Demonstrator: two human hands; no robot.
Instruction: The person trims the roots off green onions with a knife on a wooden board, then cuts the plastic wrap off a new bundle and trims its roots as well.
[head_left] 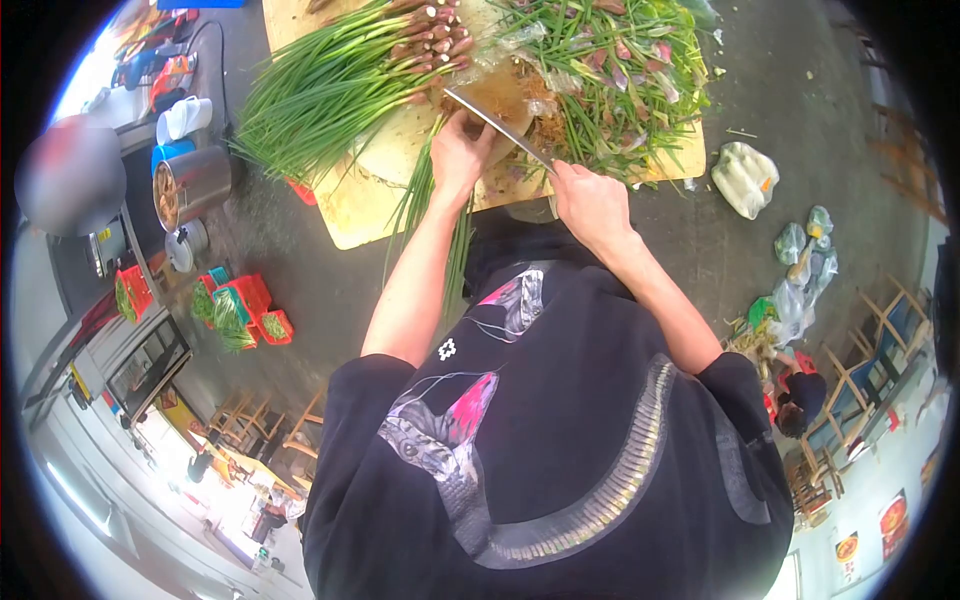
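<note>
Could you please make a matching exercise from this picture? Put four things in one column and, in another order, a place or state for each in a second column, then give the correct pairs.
Things:
1. knife
2. left hand
3. bundle of long green stalks
4. white plastic bag

Places or states:
A. on the grey floor, to the right of the wooden board
B. held by the right hand, blade over the board
C. spread over the left part of the board
D. pressing down on stalks on the board, next to the blade

Pairs: 1-B, 2-D, 3-C, 4-A
</note>
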